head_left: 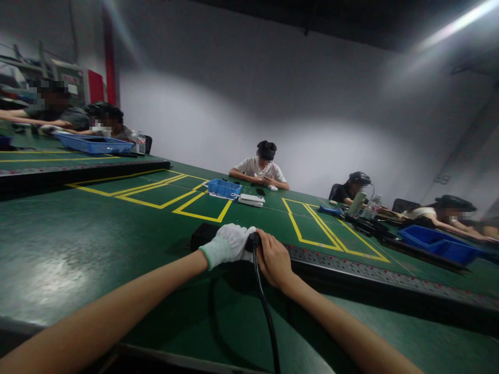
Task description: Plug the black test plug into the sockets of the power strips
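Note:
My left hand (pixel 228 243), in a white glove, is closed over a black box-shaped device (pixel 203 235) lying on the green table (pixel 78 244). Right beside it, my bare right hand (pixel 273 258) is closed around the black plug end of a cable (pixel 265 306). The cable runs from the device down toward me between my forearms. The two hands touch each other at the plug. Most of the device is hidden under the glove.
Yellow lines mark rectangles on the green table. A black perforated rail (pixel 351 270) crosses to the right. Across sit several other people; near one lie a blue tray (pixel 224 188) and white devices (pixel 251 199). More blue trays (pixel 440 243) (pixel 93 143) stand right and far left.

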### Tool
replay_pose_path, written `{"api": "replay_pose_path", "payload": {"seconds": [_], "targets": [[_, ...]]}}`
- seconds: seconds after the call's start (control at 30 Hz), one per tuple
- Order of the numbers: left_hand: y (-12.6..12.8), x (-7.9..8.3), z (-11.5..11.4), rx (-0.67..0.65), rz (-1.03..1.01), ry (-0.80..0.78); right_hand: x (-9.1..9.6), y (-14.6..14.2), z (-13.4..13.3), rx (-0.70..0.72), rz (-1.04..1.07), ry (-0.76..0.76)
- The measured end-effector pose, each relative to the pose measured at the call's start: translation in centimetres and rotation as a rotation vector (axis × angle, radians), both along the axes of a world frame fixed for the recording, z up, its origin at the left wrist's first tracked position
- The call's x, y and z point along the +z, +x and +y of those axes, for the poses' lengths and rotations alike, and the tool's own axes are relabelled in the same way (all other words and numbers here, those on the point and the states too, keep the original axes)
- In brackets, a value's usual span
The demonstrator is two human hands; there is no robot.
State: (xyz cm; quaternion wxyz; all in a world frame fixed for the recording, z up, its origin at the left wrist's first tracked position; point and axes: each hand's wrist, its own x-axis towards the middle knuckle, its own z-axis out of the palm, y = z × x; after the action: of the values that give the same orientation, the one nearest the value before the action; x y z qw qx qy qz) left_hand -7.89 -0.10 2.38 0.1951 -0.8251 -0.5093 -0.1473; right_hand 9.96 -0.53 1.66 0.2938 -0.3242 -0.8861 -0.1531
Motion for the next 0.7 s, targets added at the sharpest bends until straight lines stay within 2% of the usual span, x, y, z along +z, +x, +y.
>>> {"api": "replay_pose_path", "payload": {"seconds": [0.7], "targets": [[0.11,0.24,-0.25,0.021,0.006,-0.016,-0.09,0.00,0.10,0.005,0.012,0.029]]}}
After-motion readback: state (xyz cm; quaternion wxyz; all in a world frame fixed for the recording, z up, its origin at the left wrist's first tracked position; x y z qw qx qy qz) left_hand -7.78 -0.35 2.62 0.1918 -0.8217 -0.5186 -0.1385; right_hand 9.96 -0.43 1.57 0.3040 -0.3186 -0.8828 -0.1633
